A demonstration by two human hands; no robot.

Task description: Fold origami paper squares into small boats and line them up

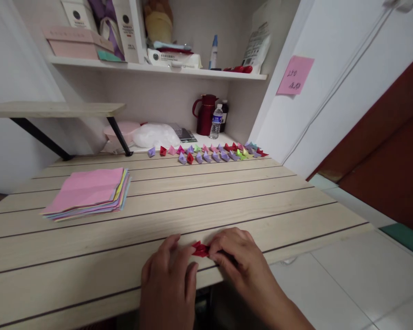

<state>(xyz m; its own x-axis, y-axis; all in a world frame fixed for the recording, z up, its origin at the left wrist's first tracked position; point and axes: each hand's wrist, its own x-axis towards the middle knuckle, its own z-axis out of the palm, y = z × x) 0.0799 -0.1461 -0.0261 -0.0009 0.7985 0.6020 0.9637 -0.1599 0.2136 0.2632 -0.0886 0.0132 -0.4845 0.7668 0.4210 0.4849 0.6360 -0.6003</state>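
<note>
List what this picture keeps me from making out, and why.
- Right end of the red paper: head view, hidden by the right hand.
- Arm behind the left hand: head view, cut off by the bottom edge.
- Part of the dark bottle: head view, behind the clear bottle.
- Second line on the pink note: head view, too small and blurred.

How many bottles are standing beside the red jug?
2: a clear bottle with a blue label, just right of the red jug, and a dark bottle behind it, partly hidden. More could be hidden behind them.
</note>
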